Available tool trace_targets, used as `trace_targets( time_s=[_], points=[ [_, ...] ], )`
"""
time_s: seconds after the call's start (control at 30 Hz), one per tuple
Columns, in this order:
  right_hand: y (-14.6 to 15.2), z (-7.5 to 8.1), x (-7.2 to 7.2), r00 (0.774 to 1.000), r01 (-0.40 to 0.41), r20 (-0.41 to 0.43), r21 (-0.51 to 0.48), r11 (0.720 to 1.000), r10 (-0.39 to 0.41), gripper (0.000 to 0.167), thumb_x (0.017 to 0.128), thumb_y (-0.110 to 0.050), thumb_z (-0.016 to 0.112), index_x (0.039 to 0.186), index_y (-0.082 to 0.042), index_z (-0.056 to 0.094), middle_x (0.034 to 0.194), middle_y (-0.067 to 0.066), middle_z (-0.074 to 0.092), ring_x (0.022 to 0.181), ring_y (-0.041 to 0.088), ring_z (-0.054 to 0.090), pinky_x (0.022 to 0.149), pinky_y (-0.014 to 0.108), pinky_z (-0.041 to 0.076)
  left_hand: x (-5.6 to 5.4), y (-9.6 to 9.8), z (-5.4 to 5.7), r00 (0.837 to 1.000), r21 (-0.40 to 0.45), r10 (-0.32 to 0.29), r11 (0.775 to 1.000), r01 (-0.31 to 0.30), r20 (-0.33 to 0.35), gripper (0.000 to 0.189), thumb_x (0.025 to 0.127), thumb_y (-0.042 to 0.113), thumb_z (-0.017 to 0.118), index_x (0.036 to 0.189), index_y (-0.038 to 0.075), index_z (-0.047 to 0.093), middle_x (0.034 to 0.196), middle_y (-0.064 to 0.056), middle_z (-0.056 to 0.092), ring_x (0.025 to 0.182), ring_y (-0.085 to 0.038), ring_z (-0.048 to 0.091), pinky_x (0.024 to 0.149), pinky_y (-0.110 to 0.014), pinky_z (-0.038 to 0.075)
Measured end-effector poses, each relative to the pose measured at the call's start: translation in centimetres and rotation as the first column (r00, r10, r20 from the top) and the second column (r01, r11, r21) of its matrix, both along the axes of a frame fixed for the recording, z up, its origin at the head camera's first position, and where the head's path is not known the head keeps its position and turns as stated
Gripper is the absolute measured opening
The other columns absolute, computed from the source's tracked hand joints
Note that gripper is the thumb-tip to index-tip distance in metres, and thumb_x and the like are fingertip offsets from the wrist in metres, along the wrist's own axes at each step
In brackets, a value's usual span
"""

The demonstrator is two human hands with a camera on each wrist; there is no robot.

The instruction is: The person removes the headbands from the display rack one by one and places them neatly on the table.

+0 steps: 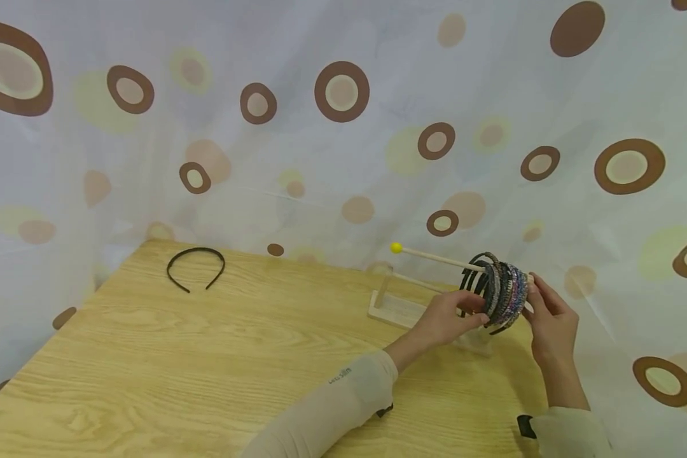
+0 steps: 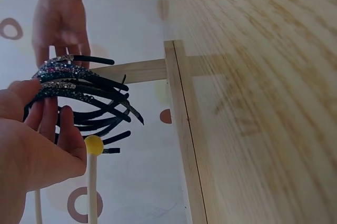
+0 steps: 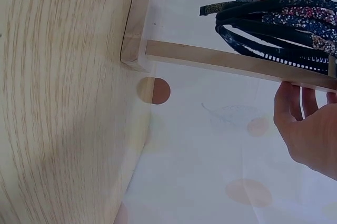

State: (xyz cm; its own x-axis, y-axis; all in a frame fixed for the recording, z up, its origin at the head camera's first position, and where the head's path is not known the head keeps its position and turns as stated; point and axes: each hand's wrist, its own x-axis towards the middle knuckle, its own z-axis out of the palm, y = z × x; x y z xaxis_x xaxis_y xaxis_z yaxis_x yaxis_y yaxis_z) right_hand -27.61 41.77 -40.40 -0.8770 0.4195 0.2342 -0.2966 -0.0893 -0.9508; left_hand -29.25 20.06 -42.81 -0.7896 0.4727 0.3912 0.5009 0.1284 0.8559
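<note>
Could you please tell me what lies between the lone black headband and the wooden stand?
Only bare tabletop lies between the lone black headband and the wooden stand; the head view shows this.

I have dark headbands (image 1: pixel 512 299) glittering in silver, pink and blue on my feeds, and a separate headband (image 1: pixel 196 249) in plain black. The table (image 1: pixel 206 356) is yellowish wood grain, the stand (image 1: pixel 397 310) pale wood with a yellow ball (image 1: pixel 396 248); brown rings (image 1: pixel 341 66) and peach spots (image 1: pixel 357 210) pattern the whitish backdrop (image 1: pixel 298 38).
</note>
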Motion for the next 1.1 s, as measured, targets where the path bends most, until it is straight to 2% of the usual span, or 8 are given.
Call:
trace_targets(
  time_s=[0.23, 0.6, 0.87, 1.1],
  points=[
    [0.1, -0.1, 0.0, 1.0, -0.005, 0.007, -0.006, 1.0, 0.005, 0.047, 0.097, -0.019, 0.071, 0.142, -0.006, 0.061, 0.138, 0.0, 0.061, 0.113, 0.009, 0.062, 0.081, 0.02, 0.055, 0.0, 0.0, 0.2, 0.998, 0.084, 0.042, 0.995, -0.045, 0.04, 0.026, 0.094, 0.028, 0.077, 0.117, 0.017, 0.072, 0.096, 0.018, 0.067, 0.087, 0.005, 0.059, 0.073, -0.016, 0.05],
    [0.1, 0.2, -0.1, 1.0, -0.002, 0.019, 0.012, 1.0, 0.002, 0.046, 0.098, -0.021, 0.07, 0.142, -0.009, 0.062, 0.14, 0.0, 0.059, 0.115, 0.009, 0.06, 0.082, 0.019, 0.054, -0.5, -0.3, 0.3, 0.994, 0.131, 0.072, 0.988, -0.082, 0.079, 0.025, 0.093, 0.026, 0.077, 0.116, 0.016, 0.073, 0.096, 0.016, 0.067, 0.081, 0.003, 0.061, 0.066, -0.017, 0.052],
    [0.3, 0.2, -0.1, 1.0, -0.009, 0.011, 0.017, 1.0, 0.008, 0.048, 0.098, -0.021, 0.071, 0.143, -0.009, 0.061, 0.142, 0.001, 0.058, 0.114, 0.008, 0.061, 0.083, 0.02, 0.054, -1.1, -1.0, 1.0, 0.991, 0.132, 0.133, 0.982, -0.133, 0.009, 0.028, 0.093, 0.026, 0.078, 0.117, 0.013, 0.075, 0.101, 0.011, 0.072, 0.077, 0.003, 0.062, 0.064, -0.016, 0.052],
    [0.3, 0.1, 0.0, 1.0, -0.015, 0.011, 0.018, 1.0, 0.015, 0.047, 0.098, -0.021, 0.07, 0.143, -0.008, 0.061, 0.143, 0.002, 0.057, 0.114, 0.008, 0.061, 0.082, 0.019, 0.054, -1.4, -1.8, 1.3, 0.985, 0.119, 0.172, 0.978, -0.17, -0.002, 0.028, 0.092, 0.027, 0.077, 0.117, 0.014, 0.076, 0.101, 0.011, 0.073, 0.077, 0.005, 0.061, 0.063, -0.015, 0.051]
  ],
)
